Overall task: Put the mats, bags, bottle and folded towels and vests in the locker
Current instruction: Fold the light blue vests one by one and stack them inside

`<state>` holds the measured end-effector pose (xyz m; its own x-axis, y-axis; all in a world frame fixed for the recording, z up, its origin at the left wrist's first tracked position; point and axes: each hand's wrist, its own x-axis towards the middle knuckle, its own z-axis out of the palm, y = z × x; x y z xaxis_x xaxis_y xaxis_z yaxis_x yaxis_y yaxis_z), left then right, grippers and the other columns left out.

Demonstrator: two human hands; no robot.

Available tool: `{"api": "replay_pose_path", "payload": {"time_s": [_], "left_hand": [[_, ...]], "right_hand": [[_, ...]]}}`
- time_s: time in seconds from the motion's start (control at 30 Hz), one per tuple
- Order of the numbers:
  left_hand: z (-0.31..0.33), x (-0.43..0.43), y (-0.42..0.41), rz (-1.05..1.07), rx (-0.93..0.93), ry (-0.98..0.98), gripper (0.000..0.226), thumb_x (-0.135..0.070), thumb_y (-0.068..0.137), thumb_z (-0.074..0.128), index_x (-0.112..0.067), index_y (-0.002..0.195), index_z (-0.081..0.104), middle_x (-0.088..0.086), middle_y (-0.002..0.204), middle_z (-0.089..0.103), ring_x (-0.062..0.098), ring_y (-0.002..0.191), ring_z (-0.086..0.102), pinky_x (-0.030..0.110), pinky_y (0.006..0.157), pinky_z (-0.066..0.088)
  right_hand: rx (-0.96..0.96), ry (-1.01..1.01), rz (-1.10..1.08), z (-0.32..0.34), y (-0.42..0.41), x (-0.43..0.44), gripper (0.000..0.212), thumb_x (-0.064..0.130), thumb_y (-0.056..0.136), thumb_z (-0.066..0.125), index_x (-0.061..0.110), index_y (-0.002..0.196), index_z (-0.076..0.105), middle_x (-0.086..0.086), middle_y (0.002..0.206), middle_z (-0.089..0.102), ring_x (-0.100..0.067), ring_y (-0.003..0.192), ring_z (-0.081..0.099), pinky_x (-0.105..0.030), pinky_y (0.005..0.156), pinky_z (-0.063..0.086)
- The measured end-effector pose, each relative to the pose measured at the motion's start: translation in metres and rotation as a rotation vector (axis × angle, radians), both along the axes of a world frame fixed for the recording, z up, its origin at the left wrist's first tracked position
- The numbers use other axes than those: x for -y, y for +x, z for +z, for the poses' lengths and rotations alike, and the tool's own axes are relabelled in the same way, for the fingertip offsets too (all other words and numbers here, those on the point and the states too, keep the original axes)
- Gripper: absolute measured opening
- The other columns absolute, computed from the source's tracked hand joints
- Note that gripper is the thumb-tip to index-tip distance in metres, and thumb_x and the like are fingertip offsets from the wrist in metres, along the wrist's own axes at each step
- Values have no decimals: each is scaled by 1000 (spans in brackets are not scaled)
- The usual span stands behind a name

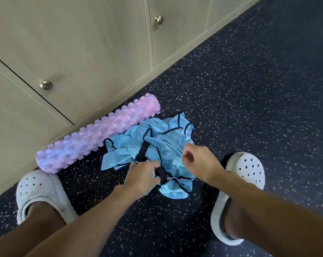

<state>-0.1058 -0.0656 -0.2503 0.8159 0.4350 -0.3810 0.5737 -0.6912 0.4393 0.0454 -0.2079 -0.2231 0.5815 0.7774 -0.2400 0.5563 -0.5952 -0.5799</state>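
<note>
Blue mesh vests (pixel 153 145) with black trim lay in a crumpled, unfolded heap on the dark speckled floor (pixel 249 108), at the centre of the view. The task looked barely begun: nothing was folded and the locker doors (pixel 82 43) at eleven o'clock were closed. At the heap's six o'clock edge the left hand (pixel 142 177) curled round a black strap. At four o'clock the right hand (pixel 199 160) pinched the thin fabric. A pink ridged foam roller (pixel 94 134) lay at ten o'clock, along those doors.

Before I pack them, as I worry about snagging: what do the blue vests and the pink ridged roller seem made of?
Blue vests: thin synthetic mesh, probably polyester, faintly shiny, crumpling limply, black binding at edges. Pink foam roller: moulded foam, matte, judging by its soft-edged blocky ridges.
</note>
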Motion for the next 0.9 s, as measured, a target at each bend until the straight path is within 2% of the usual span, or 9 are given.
{"api": "replay_pose_path", "payload": {"time_s": [0.1,0.17,0.23,0.33,0.43,0.6,0.73,0.83,0.9], "left_hand": [[-4,2,-10,82,18,-188,41,-31,90,66,-28,129,56,-11,105,61,13,106,60,30,94,47],[-7,3,-16,71,-18,-237,51,-43,85,67,-38,131,47,-12,111,61,14,108,60,33,97,48],[-11,4,-19,66,-57,-245,60,-55,76,71,-44,129,43,-14,111,61,12,105,60,33,96,48],[-15,9,-19,123,25,-202,32,-46,81,75,-35,105,58,-12,92,65,12,89,63,37,87,54],[-7,8,-16,188,136,-200,18,-26,86,72,-23,79,56,-5,74,64,22,75,63,43,76,56],[55,-10,-5,203,308,-112,9,-16,90,69,-11,87,61,4,73,61,25,73,59,33,65,45],[127,-28,4,230,502,-40,13,-10,86,71,-11,79,60,-6,59,46,18,59,44,32,58,34],[190,-36,6,218,617,18,8,-8,84,71,-7,82,64,-5,60,50,13,58,46,30,60,38],[236,-37,1,186,687,43,14,-7,85,70,-15,77,61,-7,60,51,3,53,46,19,55,36]], "right_hand": [[-117,-95,99,-8,-16,7,12,33,92,61,21,95,61,7,90,66,-10,77,61,-27,72,51],[-187,-169,150,-19,-26,12,27,38,87,66,22,108,62,8,103,65,-13,93,62,-30,85,51],[-169,-208,141,-30,-32,14,30,33,87,67,18,112,61,4,100,66,-16,92,62,-33,84,52],[-126,-176,106,-35,-38,13,8,18,90,58,12,87,63,1,76,62,-18,72,59,-35,72,52],[-129,-97,77,-24,-35,10,14,14,91,53,18,86,65,4,83,65,-16,75,62,-36,73,55],[-103,83,5,39,-20,-2,13,13,97,52,15,96,64,2,80,65,-19,63,60,-35,61,53],[3,236,27,116,-14,-16,14,7,98,48,11,92,60,-9,73,64,-16,53,51,-38,52,47],[94,343,65,180,-13,-21,15,2,95,49,11,88,59,-6,72,65,-14,57,51,-29,54,44],[159,415,87,224,-15,-22,13,6,95,52,11,87,61,-4,71,64,-13,59,51,-27,59,42]]}}
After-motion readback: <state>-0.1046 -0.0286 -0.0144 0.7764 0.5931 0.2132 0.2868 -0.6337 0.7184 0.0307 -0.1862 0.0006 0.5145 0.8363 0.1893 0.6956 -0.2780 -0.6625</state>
